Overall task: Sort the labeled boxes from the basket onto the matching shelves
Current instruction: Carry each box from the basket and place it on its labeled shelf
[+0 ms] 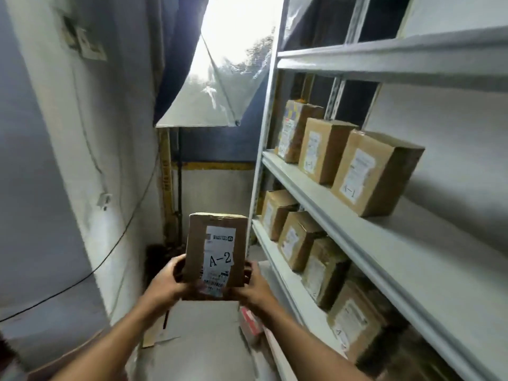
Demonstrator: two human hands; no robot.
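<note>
I hold a brown cardboard box (215, 251) upright in front of me, its white label reading "A-2". My left hand (166, 281) grips its lower left side and my right hand (254, 287) grips its lower right side. To the right stands a grey metal shelf unit (330, 199). Its middle shelf carries three labeled boxes; the nearest (376, 171) reads "A-1". The shelf below (277, 270) holds several more labeled boxes (298, 239). The basket is not in view.
A white wall (55, 160) with a hanging cable closes in the left side. Ahead, a white reflector and a blue curtain (220, 78) block the end of the narrow aisle. Flat cardboard (159, 334) and a red-and-white item (250, 320) lie on the floor.
</note>
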